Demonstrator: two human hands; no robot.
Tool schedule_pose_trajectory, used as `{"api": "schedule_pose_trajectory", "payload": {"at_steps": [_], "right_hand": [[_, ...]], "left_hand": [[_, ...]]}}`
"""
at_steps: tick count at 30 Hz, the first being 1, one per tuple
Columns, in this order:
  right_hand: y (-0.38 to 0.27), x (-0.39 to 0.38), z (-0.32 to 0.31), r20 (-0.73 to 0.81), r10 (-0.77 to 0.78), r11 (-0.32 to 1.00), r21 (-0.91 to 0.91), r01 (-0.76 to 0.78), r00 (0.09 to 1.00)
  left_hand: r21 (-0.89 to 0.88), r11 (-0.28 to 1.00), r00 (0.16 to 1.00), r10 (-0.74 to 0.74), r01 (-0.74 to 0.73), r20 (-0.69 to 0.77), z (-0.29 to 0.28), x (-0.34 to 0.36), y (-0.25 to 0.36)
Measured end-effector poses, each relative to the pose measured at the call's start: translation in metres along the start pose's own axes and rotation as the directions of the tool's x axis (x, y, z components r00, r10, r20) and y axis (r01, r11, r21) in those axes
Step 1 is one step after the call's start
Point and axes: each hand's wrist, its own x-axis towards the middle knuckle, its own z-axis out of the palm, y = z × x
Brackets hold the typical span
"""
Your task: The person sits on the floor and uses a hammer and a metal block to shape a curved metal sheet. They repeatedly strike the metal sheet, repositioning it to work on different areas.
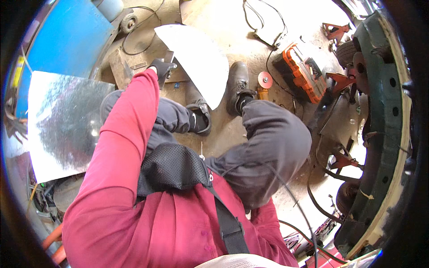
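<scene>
My left hand (pixel 163 69), in a dark glove, reaches forward past my left knee. Its fingers are closed round a flat grey metal piece (pixel 169 57), whose exact kind I cannot make out. Just right of that hand lies a bright half-round metal sheet (pixel 201 60), its straight edge facing the hand and its lower end beside my left shoe (pixel 196 105). My right arm (pixel 270 228) bends down beside my right thigh, and the right hand is hidden. A square shiny metal sheet (pixel 62 125) leans left of my left arm.
A blue panel (pixel 67 44) stands far left. Ahead on the right are a red disc (pixel 265 80) on an orange tool and an orange-and-black toolbox (pixel 304 73). Red jack stands (pixel 342 81) line a dark metal beam (pixel 384 107). A black cable (pixel 295 196) runs past my right knee.
</scene>
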Motion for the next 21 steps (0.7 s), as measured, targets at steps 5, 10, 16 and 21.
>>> {"api": "schedule_pose_trajectory", "payload": {"at_steps": [5, 10, 16, 21], "right_hand": [[0.029, -0.077, 0.055, 0.056, 0.075, 0.994, 0.075, -0.079, 0.996], [0.031, -0.115, 0.063, 0.034, 0.066, 0.993, 0.1, -0.069, 0.997], [0.019, -0.095, -0.044, -0.184, -0.019, 1.0, -0.01, 0.018, 0.983], [-0.053, -0.054, -0.209, -0.455, -0.293, 0.947, -0.258, 0.191, 0.841]], "left_hand": [[0.453, 0.888, 0.994, 0.038, -0.081, 0.104, 0.016, -0.01, 0.015], [0.334, 0.903, 0.962, 0.241, -0.271, 0.129, 0.046, -0.063, 0.09], [0.089, 0.92, 0.893, 0.343, -0.382, 0.291, 0.046, -0.081, 0.134], [0.056, 0.841, 0.815, 0.502, -0.538, 0.289, 0.001, -0.108, 0.168]]}}
